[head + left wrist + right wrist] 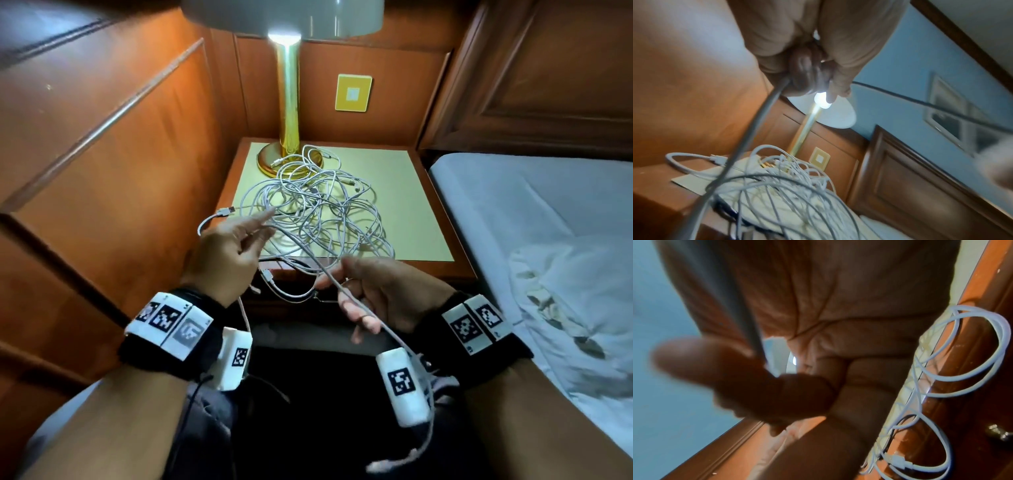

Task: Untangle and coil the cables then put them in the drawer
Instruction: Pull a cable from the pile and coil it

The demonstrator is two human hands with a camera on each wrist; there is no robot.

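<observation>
A tangle of white cables (315,212) lies on the nightstand's pale mat (411,192), with loops hanging over the front edge. My left hand (255,236) is raised at the tangle's near-left side and grips one cable (756,129), index finger stretched out. That cable (308,255) runs down to my right hand (337,284), which pinches it between thumb and fingers (748,369). Its free end (387,462) dangles past my right wrist. The drawer front with its metal knob (999,433) sits under the tabletop, behind the hanging loops.
A brass lamp (289,102) stands at the back of the nightstand, its base touched by the cables. A USB plug (227,210) sticks out at the tangle's left edge. Wood panelling closes the left side. A bed with white sheets (548,222) lies on the right.
</observation>
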